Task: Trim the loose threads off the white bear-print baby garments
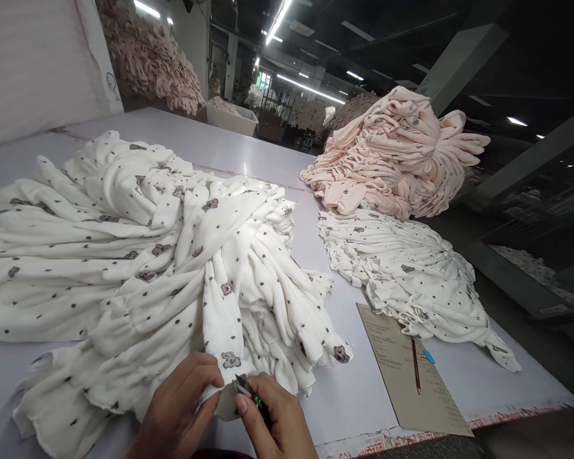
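Note:
A big heap of white printed garments (pixel 138 255) lies spread over the left of the table. My left hand (pixel 179 408) pinches the end of one white piece at the heap's near edge, fingers closed on the cloth. My right hand (pixel 277 421) is beside it, closed on a small pair of green-handled thread snips (pixel 251 392), whose tip touches the held cloth edge.
A smaller stack of white printed garments (pixel 406 268) lies at the right, with a pile of pink garments (pixel 402 153) behind it. A brown paper sheet (pixel 402 382) with a red pen (pixel 416 363) lies near the table edge (pixel 459 433). More pink piles and a bin (pixel 232 118) stand far back.

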{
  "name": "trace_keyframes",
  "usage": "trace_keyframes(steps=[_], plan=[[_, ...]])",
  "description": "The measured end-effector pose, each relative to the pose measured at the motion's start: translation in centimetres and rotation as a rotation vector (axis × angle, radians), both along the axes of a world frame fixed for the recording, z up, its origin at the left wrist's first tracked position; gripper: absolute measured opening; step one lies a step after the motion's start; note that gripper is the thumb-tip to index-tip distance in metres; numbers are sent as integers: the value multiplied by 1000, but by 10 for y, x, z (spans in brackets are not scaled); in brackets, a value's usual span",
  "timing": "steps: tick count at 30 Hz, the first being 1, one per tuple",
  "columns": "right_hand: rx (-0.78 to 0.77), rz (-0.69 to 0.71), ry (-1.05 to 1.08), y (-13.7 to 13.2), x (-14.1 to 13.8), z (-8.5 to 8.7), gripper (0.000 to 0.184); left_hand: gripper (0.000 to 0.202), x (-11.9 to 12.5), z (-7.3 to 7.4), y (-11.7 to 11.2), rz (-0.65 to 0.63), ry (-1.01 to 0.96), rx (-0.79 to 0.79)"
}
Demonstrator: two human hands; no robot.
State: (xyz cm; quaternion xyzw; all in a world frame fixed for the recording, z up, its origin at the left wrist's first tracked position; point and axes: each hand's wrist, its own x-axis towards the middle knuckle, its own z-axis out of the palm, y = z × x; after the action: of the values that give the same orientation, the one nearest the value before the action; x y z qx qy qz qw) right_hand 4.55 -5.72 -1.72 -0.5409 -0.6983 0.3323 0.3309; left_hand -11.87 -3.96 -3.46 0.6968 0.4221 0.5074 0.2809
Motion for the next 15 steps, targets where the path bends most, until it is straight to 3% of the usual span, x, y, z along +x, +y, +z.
trace_keyframes(steps=[7, 10, 12, 14, 15], plan=[[20, 21, -55, 0, -6, 5, 27, 21, 7, 1, -2, 2, -27, -25], [-4, 28, -43, 1, -3, 5, 30, 15, 0, -6, -2, 6, 31, -53], [-39, -45, -32, -1, 9, 1, 29, 12, -29, -20, 4, -58, 151, -106], [-81, -161, 3, -4, 28, -4, 28, 12, -78, -37, 15, -97, 353, -199], [-101, -219, 29, -5, 39, -6, 29, 13, -106, -44, 22, -45, 487, -271]])
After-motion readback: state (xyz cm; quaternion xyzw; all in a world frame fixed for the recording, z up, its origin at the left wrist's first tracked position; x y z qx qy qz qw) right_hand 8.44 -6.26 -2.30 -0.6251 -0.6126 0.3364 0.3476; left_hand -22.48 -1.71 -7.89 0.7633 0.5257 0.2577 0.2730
